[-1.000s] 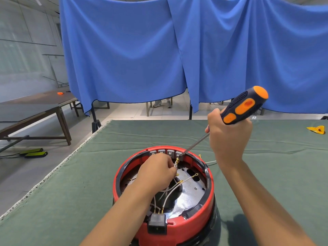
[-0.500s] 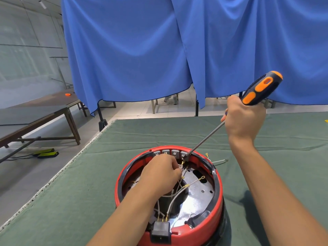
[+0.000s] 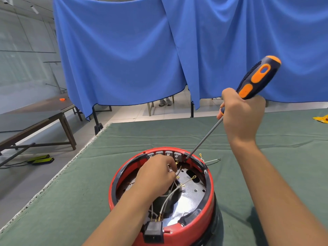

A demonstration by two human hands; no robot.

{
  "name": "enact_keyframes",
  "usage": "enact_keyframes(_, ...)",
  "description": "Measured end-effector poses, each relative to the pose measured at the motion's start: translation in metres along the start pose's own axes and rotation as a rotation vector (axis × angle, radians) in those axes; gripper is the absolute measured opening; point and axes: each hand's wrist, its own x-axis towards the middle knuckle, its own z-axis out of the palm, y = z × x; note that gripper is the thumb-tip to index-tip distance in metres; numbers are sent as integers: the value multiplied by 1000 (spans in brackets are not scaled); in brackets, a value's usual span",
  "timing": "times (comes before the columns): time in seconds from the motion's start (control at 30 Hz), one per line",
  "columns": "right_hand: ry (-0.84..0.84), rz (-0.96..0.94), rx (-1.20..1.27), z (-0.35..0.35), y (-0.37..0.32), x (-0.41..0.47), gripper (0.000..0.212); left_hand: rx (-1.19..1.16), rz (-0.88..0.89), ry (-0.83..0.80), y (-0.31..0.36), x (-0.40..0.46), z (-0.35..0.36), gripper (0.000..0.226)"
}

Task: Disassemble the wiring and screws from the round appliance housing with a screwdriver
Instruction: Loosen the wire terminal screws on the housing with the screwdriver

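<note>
Head view: the red round housing (image 3: 198, 226) sits on the green counter (image 3: 74, 201). Left hand (image 3: 156, 176) reaches inside, fingers pinching the white wires (image 3: 170, 196). Right hand (image 3: 243, 114) grips the orange screwdriver (image 3: 255, 80), its tip at the housing's far inner rim.

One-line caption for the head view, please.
Right hand angles screwdriver into red housing rim; left hand pinches wires.

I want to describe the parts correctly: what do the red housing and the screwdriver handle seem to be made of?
Red housing: probably moulded plastic, smooth with a soft sheen. Screwdriver handle: likely plastic with rubbery grip, navy and orange, one side ribbed; its shaft looks like dull grey metal.
</note>
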Motion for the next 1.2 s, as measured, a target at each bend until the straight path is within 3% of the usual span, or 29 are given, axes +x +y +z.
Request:
enact_keyframes(0.33,-125,-82,-115,1,3,-11,27,251,55,43,9,0,11,18)
enact_keyframes(0.73,-157,-60,-167,-7,6,-11,26,274,-25,57,13,7,14,25)
enact_keyframes(0.87,-165,-57,-163,-10,6,-11,26,297,-66,79,15,10,14,40)
enact_keyframes(1.13,-190,-55,-177,-7,6,-17,27,441,-113,4,32,19,13,5)
enact_keyframes(1.2,-200,-58,-192,-7,5,-18,28,467,-133,-28,36,21,13,16)
